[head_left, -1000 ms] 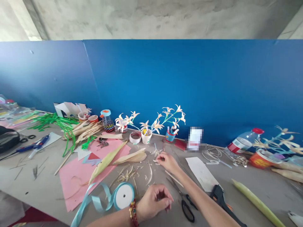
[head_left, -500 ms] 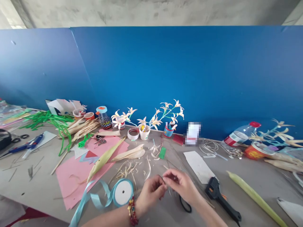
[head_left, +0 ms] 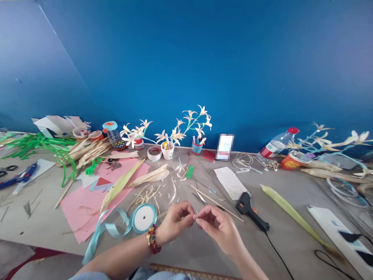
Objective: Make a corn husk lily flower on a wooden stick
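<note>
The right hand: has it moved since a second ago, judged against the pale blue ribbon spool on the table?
Yes. The right hand has drawn back from the far scraps toward the body, and now meets the left hand just right of the ribbon spool.

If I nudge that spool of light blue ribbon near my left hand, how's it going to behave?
The ribbon spool lies flat on its side on the table, so it would probably slide, not roll. It looks light, likely easy to shift. The loose ribbon tail curls limply, so it would probably flop and drag behind.

No legible txt or labels
</note>
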Demonstrator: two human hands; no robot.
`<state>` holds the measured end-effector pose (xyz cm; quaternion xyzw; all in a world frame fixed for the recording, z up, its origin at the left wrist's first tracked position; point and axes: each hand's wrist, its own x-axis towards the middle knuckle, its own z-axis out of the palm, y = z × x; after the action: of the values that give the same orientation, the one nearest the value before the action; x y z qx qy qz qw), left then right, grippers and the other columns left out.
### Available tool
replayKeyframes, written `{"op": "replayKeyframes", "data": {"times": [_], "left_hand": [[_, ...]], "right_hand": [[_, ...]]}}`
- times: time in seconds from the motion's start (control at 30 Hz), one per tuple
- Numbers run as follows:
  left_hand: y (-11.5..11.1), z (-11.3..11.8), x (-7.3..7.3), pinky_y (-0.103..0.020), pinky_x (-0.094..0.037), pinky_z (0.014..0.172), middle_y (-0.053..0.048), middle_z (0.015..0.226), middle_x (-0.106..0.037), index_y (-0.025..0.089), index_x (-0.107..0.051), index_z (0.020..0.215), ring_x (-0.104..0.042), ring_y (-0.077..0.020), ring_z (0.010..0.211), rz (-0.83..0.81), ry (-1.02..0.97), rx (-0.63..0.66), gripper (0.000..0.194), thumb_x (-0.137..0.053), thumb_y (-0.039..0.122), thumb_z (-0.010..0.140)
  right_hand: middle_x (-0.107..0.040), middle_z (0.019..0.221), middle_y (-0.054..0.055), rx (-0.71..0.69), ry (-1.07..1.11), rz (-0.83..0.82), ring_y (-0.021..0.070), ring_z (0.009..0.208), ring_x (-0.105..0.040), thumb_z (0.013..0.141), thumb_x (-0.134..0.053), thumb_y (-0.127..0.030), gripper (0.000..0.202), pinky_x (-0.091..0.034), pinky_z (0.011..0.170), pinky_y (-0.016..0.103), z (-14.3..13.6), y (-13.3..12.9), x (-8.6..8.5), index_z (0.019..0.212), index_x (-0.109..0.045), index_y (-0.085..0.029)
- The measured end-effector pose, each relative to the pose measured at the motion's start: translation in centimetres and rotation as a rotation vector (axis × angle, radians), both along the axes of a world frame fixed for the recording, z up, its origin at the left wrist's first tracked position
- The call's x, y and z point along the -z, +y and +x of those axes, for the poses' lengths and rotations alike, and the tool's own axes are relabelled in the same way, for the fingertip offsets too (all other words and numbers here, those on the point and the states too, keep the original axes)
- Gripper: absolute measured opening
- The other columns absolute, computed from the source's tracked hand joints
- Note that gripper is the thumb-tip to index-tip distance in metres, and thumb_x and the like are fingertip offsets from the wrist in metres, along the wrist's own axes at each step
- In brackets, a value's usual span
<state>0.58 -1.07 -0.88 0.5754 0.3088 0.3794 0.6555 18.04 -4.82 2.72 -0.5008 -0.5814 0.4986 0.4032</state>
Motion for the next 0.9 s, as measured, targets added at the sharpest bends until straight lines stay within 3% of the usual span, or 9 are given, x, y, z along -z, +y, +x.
{"op": "replayKeyframes", "data": {"times": [0.2,0.33,0.4,0.5,0.6,0.77,0.9], "left_hand": [[0.0,-0.4,-1.6,-0.023,-0.039,0.064,-0.001,0.068,-0.061,0.016,-0.058,0.070,-0.051,-0.0119,0.064,0.322,0.321,-0.079,0.021,-0.060,0.028,0.087],[0.0,-0.7,-2.7,-0.023,-0.039,0.064,0.000,0.067,-0.061,0.016,-0.061,0.071,-0.052,-0.0124,0.065,0.422,0.413,-0.030,0.015,-0.062,0.023,0.084],[0.0,-0.7,-3.1,-0.023,-0.039,0.063,0.001,0.065,-0.059,0.016,-0.061,0.069,-0.051,-0.0117,0.063,0.364,0.369,0.002,0.016,-0.063,0.023,0.083],[-0.2,-0.6,-3.3,-0.022,-0.038,0.058,0.002,0.060,-0.054,0.015,-0.056,0.070,-0.048,-0.0100,0.057,0.094,0.162,0.048,0.023,-0.065,0.031,0.083],[-0.3,-0.6,-3.5,-0.021,-0.038,0.055,0.003,0.058,-0.053,0.015,-0.053,0.072,-0.047,-0.0087,0.053,-0.108,-0.011,0.074,0.031,-0.068,0.040,0.082],[-0.6,-0.7,-3.9,-0.021,-0.039,0.056,0.001,0.062,-0.056,0.014,-0.055,0.074,-0.048,-0.0082,0.055,-0.084,0.036,0.063,0.031,-0.068,0.041,0.083],[-0.6,-1.8,-4.1,-0.021,-0.041,0.059,-0.001,0.071,-0.060,0.015,-0.058,0.080,-0.054,-0.0116,0.065,0.188,0.286,-0.021,0.018,-0.061,0.032,0.087]], "right_hand": [[-0.063,0.067,0.000,-0.017,-0.067,0.004,0.0160,0.064,-0.060,0.084,-0.065,-0.038,0.021,-0.047,0.061,0.025,0.6,0.2,-0.3,0.077,-0.060,-0.019],[-0.060,0.063,-0.001,-0.076,-0.096,-0.036,0.0152,0.061,-0.056,0.081,-0.067,-0.038,0.022,-0.045,0.058,0.025,1.2,0.5,-0.8,0.073,-0.058,-0.020],[-0.058,0.063,-0.001,-0.128,0.059,-0.134,0.0148,0.060,-0.056,0.079,-0.072,-0.042,0.027,-0.047,0.059,0.026,1.3,0.5,-0.9,0.072,-0.058,-0.020],[-0.057,0.064,-0.002,-0.149,0.433,-0.281,0.0122,0.054,-0.054,0.073,-0.078,-0.045,0.034,-0.049,0.058,0.027,1.3,0.3,-0.5,0.072,-0.056,-0.019],[-0.060,0.065,-0.001,-0.088,0.582,-0.290,0.0112,0.054,-0.054,0.073,-0.081,-0.043,0.034,-0.048,0.058,0.026,1.1,0.0,-0.1,0.072,-0.057,-0.019],[-0.066,0.072,0.004,-0.051,0.385,-0.197,0.0159,0.065,-0.061,0.081,-0.073,-0.045,0.030,-0.051,0.065,0.028,0.5,-0.4,-0.6,0.079,-0.063,-0.017],[-0.061,0.064,0.001,-0.004,0.122,-0.017,0.0161,0.060,-0.058,0.085,-0.065,-0.047,0.033,-0.049,0.058,0.027,0.7,-0.7,0.1,0.068,-0.056,-0.020]]}}
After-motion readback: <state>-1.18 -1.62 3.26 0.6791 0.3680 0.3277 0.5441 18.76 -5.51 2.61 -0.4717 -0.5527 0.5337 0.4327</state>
